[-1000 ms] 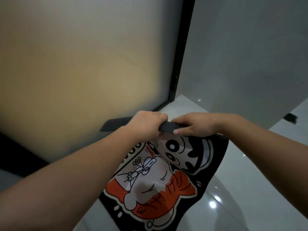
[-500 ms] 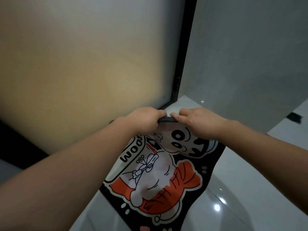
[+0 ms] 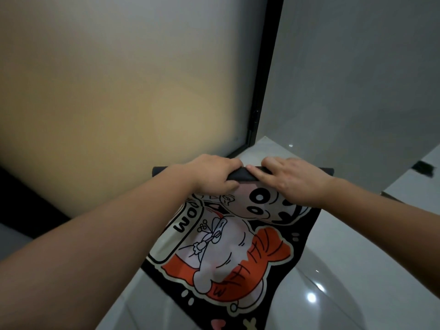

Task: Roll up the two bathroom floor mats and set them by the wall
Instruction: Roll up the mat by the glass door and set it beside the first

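Observation:
A black floor mat (image 3: pixel 238 253) printed with a white and orange cartoon figure lies flat on the glossy tiled floor. Its far edge is curled into a thin dark roll (image 3: pixel 240 175) that runs left to right. My left hand (image 3: pixel 214 175) grips the roll left of centre, fingers wrapped over it. My right hand (image 3: pixel 292 179) rests on the roll right of centre, fingers pressed flat on top. The two hands almost touch. Only this one mat is in view.
A frosted glass door (image 3: pixel 119 91) with a black frame (image 3: pixel 264 91) stands just beyond the roll. A grey wall (image 3: pixel 357 79) meets it at the corner on the right. White tiles (image 3: pixel 357 282) spread to the right, with a small dark object (image 3: pixel 423 167) at the far right.
Both hands have worked the mat's far edge over onto itself, so the loose folded flap is now a tighter roll. The hands sit slightly wider apart.

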A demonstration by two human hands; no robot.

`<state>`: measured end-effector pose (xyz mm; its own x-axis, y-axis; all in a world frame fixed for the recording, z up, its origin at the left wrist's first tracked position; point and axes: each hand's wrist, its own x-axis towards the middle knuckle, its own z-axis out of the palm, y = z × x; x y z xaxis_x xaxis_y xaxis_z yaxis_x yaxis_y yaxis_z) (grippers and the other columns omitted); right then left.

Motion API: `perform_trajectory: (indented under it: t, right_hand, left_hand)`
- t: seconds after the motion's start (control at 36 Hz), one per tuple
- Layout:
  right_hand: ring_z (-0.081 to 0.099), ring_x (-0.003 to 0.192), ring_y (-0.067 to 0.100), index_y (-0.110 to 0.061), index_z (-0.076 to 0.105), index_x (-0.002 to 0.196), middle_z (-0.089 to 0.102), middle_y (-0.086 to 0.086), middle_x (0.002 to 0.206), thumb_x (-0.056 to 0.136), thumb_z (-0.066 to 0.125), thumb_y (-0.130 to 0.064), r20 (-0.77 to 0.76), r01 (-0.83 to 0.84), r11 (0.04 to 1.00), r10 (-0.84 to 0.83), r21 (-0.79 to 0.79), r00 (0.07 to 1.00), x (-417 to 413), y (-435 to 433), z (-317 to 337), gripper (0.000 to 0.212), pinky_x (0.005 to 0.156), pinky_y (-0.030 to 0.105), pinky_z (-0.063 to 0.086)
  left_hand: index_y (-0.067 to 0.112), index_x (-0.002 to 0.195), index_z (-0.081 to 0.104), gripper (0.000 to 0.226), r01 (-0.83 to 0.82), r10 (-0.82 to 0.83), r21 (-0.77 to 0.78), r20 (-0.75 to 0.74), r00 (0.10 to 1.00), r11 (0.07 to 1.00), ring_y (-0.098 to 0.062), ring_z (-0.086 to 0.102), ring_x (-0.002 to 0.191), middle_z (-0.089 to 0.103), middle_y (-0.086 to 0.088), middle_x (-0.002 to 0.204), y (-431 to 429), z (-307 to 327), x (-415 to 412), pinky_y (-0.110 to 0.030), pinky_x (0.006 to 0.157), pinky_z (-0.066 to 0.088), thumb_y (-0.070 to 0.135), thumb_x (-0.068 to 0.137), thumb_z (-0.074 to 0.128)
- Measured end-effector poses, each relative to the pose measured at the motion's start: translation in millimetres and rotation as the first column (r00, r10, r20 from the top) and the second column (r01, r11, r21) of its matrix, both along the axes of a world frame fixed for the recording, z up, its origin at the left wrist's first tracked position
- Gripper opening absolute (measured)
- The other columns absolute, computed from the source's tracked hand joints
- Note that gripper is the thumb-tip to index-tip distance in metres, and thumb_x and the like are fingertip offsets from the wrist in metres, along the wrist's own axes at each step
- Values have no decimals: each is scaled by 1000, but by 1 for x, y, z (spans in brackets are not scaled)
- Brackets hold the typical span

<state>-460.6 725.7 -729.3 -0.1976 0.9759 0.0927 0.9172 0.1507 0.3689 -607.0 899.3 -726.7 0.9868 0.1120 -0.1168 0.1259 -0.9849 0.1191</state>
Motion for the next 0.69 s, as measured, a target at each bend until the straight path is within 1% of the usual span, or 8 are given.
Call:
perform_trajectory:
  t: [0.08, 0.17, 0.31, 0.39, 0.47, 0.58, 0.64, 0.69]
  right_hand:
    - [54, 68, 28, -4, 30, 143, 53, 14, 90, 71, 39, -5, 31, 3, 1000, -2, -19, 1000, 4, -2, -3, 73, 51, 40, 52]
    - [54, 72, 27, -6, 30, 146, 52, 13, 94, 71, 34, -8, 46, 18, 999, -16, -27, 999, 4, -3, -7, 75, 53, 40, 52]
    - [53, 72, 27, -7, 27, 147, 51, 14, 95, 71, 35, -8, 39, 53, 998, -52, -20, 998, 4, 0, -2, 76, 55, 39, 51]
    - [54, 66, 28, -7, 30, 146, 52, 14, 93, 70, 49, -5, 31, 91, 996, -91, -15, 995, 7, 2, 0, 78, 52, 37, 47]
    - [52, 60, 26, -8, 34, 142, 52, 12, 88, 75, 43, -15, 11, 63, 998, -63, 11, 998, 4, 0, 0, 68, 48, 34, 43]
    - [51, 61, 24, -9, 43, 138, 51, 10, 87, 94, 30, -40, -40, 69, 998, -68, 5, 997, 1, -6, -1, 55, 51, 36, 47]
    - [51, 59, 23, -9, 44, 137, 51, 10, 85, 92, 35, -36, -26, 63, 998, -63, 11, 998, 1, -7, 0, 54, 48, 35, 45]
    - [51, 58, 24, -7, 46, 136, 52, 11, 84, 80, 49, -24, -5, 37, 999, -37, 39, 999, 3, -7, -1, 59, 45, 33, 41]
  left_hand:
    - [21, 105, 51, 26, -55, 53, -29, -62, 997, 998, -28, 59, 84, 60, -3, 86, 6, 2, -2, -34, 67, 45, 24, 81, 58]
    - [18, 104, 49, 23, -110, 112, 28, -74, 991, 994, -26, 54, 74, 52, 0, 74, 3, 4, -3, -31, 54, 37, 12, 82, 51]
    - [19, 108, 45, 28, -107, 109, 132, -8, 994, 985, -26, 51, 73, 54, -4, 83, -2, 8, -2, -32, 47, 27, 8, 83, 49]
    - [19, 110, 46, 30, -105, 95, 179, 63, 993, 978, -30, 57, 81, 61, -8, 90, -2, 11, -4, -32, 49, 26, 12, 82, 52]
    - [21, 113, 47, 32, -76, 67, 149, 67, 996, 986, -31, 60, 87, 65, -8, 95, -1, 7, -7, -31, 51, 26, 20, 82, 52]
    - [22, 106, 48, 43, -12, 3, 93, 97, 995, 996, -24, 58, 80, 64, 0, 90, 0, 1, -8, -32, 60, 34, 59, 85, 47]
    - [22, 102, 49, 49, -1, -7, 86, 103, 995, 996, -22, 55, 75, 63, 1, 87, 0, -1, -7, -33, 62, 37, 67, 86, 38]
    - [21, 103, 49, 41, -1, -7, 82, 105, 994, 997, -25, 56, 78, 64, -2, 90, 2, -3, -5, -33, 64, 36, 58, 91, 37]
